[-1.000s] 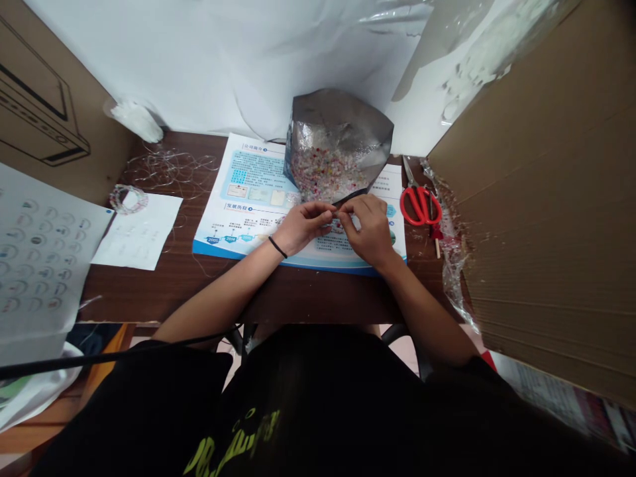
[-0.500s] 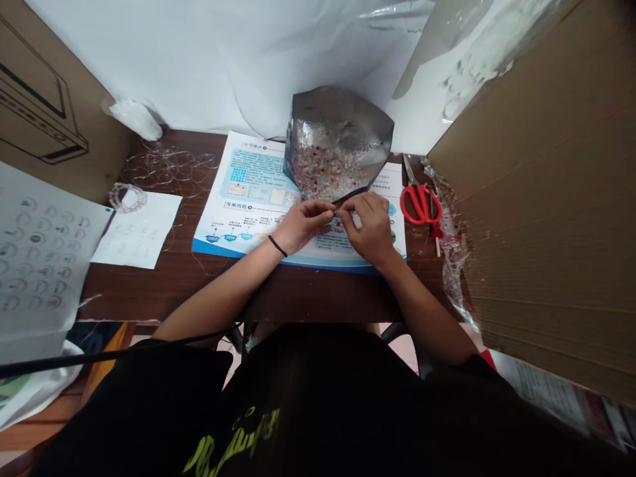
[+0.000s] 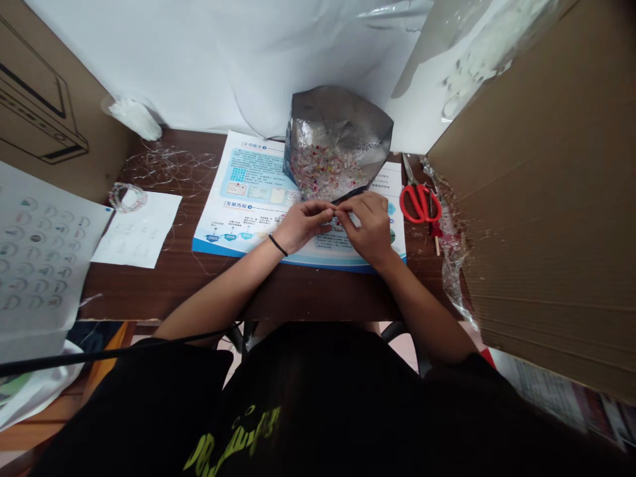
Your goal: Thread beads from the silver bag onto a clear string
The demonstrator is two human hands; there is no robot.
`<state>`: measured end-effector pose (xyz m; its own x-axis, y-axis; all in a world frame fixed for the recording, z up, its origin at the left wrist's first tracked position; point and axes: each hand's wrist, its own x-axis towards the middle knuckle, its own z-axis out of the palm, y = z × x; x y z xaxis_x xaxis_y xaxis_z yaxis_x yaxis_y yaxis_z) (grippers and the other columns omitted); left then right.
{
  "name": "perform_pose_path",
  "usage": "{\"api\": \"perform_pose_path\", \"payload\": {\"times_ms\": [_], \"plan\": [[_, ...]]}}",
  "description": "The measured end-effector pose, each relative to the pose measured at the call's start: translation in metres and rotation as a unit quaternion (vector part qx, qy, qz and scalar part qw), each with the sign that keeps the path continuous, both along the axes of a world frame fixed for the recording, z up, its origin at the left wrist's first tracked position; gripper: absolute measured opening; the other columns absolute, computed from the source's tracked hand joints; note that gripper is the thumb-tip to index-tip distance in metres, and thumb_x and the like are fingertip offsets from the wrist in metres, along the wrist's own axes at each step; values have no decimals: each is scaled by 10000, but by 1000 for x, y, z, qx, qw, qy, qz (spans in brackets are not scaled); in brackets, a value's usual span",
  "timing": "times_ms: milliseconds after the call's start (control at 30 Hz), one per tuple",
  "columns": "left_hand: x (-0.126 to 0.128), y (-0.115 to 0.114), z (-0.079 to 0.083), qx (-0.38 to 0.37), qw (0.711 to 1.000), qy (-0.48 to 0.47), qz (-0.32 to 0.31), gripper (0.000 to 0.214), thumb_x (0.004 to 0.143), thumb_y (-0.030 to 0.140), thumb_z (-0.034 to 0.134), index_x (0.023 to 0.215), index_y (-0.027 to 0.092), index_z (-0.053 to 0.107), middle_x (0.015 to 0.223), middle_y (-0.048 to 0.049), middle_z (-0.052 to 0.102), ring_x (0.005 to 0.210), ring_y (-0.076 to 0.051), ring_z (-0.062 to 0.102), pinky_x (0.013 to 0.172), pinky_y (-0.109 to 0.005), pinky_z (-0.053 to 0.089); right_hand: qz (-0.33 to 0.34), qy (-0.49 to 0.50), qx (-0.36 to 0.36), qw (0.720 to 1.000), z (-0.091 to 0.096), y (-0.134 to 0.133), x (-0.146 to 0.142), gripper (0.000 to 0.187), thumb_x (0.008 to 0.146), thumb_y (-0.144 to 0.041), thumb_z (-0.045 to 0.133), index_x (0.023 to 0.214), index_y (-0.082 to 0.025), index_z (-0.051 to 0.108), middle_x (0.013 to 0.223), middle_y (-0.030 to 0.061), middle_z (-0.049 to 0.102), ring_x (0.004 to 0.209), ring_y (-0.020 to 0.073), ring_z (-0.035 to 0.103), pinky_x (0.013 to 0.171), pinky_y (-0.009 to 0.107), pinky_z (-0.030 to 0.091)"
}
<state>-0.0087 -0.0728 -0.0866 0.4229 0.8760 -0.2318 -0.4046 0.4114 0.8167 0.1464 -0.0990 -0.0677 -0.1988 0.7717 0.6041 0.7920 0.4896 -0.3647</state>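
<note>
My left hand point(image 3: 304, 226) and my right hand point(image 3: 366, 225) meet fingertip to fingertip over a printed leaflet point(image 3: 233, 228). Both are closed in a pinch; whatever they hold is too small to make out. Just beyond them stands an open grey bag point(image 3: 342, 106), its mouth facing me. Small mixed beads point(image 3: 322, 169), mostly pale with some red and yellow, lie inside it. A little red shows beneath the fingers, partly hidden by my hands.
Right of the leaflet lie red-handled scissors point(image 3: 421, 203) beside crumpled clear plastic point(image 3: 452, 285). On the left are tangled clear thread point(image 3: 171, 165), beaded loops point(image 3: 128, 199) on a white paper point(image 3: 142, 232), and a plastic bundle point(image 3: 135, 118). Cardboard walls point(image 3: 556, 218) flank the brown table point(image 3: 298, 291).
The fingertips of my right hand have come slightly closer to those of my left, narrowing the small gap. Otherwise the scene stays the same.
</note>
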Motion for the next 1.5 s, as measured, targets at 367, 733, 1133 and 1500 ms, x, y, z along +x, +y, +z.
{"api": "perform_pose_path", "payload": {"times_ms": [367,733,1133,1500], "plan": [[4,-2,2,15,999,31,26,302,557,363,795,680,126,654,609,13,558,540,-41,477,502,-186,382,23,10,2,1000,-2,2,1,136,856,-323,531,860,-243,641,835,8,686,848,174,588,901,401,362],[-5,5,10,86,986,122,77,262,709,379,683,662,142,581,658,3,533,556,-53,447,450,-171,342,-9,0,-36,999,-3,6,4,155,856,-322,510,800,-209,601,776,13,647,821,171,567,831,355,358],[-29,28,21,121,952,89,268,264,756,425,634,672,192,542,666,6,512,589,-67,439,478,-183,324,-20,-61,-103,993,-17,12,8,110,836,-277,509,778,-213,579,819,22,647,864,197,540,787,368,334],[1,32,62,400,833,380,39,172,738,305,629,680,144,646,625,-2,591,621,-100,491,608,-242,357,32,261,-148,953,1,17,19,310,832,-496,498,991,-237,553,928,19,669,879,164,622,808,345,478]]}}
